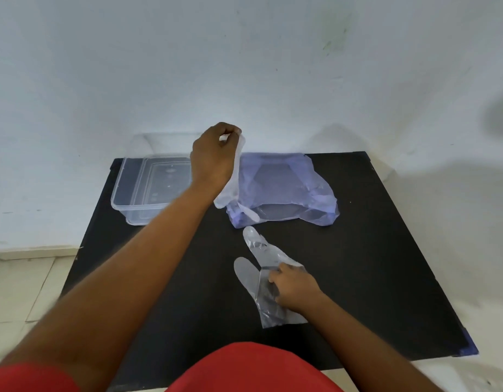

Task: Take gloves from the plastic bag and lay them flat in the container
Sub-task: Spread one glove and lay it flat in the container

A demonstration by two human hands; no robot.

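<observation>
My left hand point(213, 157) pinches one clear glove point(230, 185) aloft (clearing the bag point(284, 190)); my right hand point(294, 288) pins another glove point(261, 256) flat, fingers closed on it.

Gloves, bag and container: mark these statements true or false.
1. The left hand pinches a glove raised above the table. True.
2. The right hand rests on a glove on the table. True.
3. The container already holds a stack of gloves. False: no gloves show in it.
4. The plastic bag lies left of the container. False: it lies to its right.
5. The container's lid is on. False: it is open-topped.
</observation>
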